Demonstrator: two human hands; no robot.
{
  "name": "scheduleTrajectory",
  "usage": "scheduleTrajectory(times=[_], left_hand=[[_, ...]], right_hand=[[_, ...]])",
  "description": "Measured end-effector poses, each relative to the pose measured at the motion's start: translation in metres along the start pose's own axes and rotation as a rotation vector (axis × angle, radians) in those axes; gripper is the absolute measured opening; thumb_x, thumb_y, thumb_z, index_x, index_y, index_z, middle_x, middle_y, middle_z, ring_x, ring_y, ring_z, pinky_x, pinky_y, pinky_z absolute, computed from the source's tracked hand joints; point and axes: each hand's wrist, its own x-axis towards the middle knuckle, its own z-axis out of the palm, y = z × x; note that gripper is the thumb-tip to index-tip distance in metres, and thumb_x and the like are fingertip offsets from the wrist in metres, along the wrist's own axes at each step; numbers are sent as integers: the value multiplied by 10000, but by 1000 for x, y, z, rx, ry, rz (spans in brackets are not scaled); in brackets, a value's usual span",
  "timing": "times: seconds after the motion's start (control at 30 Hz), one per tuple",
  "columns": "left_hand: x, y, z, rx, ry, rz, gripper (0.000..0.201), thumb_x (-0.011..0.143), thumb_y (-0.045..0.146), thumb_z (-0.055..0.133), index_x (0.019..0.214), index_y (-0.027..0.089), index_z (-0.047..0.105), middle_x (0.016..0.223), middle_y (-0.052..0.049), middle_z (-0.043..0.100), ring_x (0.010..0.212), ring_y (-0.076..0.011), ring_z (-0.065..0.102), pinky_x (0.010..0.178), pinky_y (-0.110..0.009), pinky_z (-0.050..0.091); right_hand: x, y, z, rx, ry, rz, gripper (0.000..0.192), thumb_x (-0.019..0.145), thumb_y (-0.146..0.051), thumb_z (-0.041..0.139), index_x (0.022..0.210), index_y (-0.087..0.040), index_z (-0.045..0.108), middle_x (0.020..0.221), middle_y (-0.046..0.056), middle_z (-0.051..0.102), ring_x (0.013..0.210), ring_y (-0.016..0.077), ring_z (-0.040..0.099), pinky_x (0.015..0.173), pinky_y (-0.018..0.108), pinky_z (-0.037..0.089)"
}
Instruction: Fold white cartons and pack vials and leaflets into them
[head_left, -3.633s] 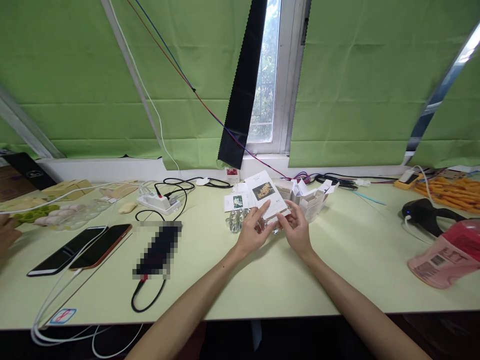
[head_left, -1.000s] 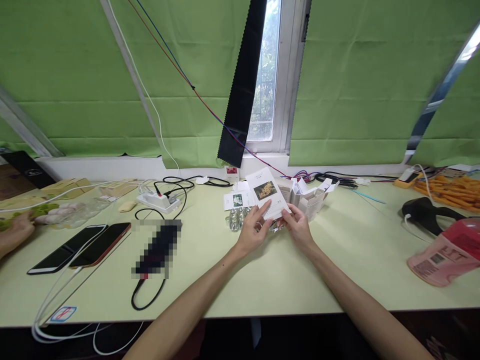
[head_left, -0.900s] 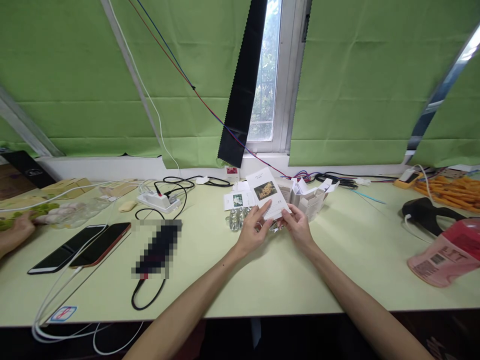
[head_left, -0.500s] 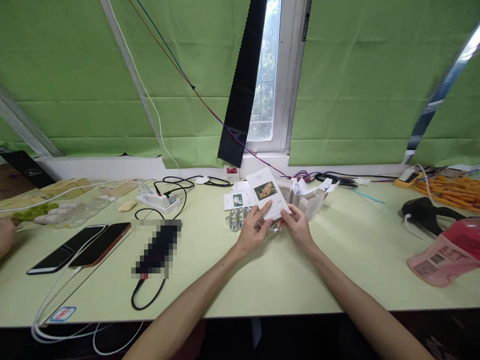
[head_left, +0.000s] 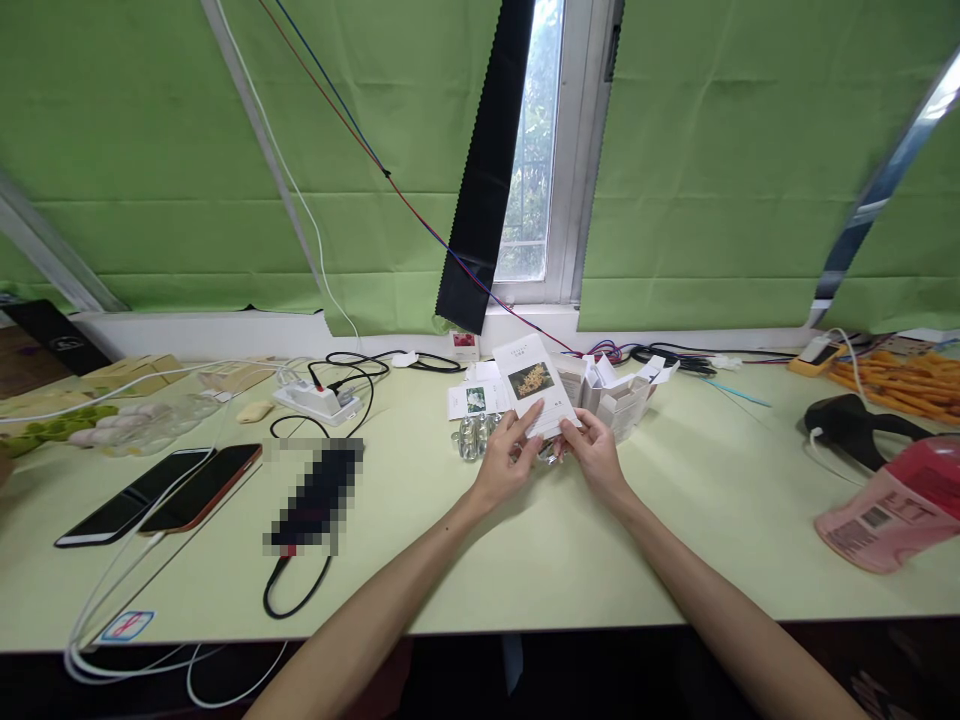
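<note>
Both hands, left hand (head_left: 504,470) and right hand (head_left: 596,455), pinch one white leaflet (head_left: 534,396), mid-desk (head_left: 570,560) near back edge; small foil items (head_left: 471,438) just left.

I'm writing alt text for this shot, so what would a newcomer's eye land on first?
Mid-table, the left hand and right hand together hold up a white card with a flower photo, small shiny bottles just to its left. Behind hang green curtains, parted at a window. Two phones lie at the left, a pink pouch at the far right.
</note>
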Motion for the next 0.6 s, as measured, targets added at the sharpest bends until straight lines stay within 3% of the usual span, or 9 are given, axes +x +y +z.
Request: scheduleTrajectory(times=[0.6], left_hand=[[-1, -1, -1, -16, -10, -33, 497, 990, 372, 524, 1483, 343, 468, 936, -15, 424, 708, -94, 469, 607, -216, 503]], right_hand=[[0, -2, 1, -1, 2, 14, 405, 763, -518, 791, 924, -190, 616, 631, -38, 618, 496, 125, 570, 477, 257, 472]])
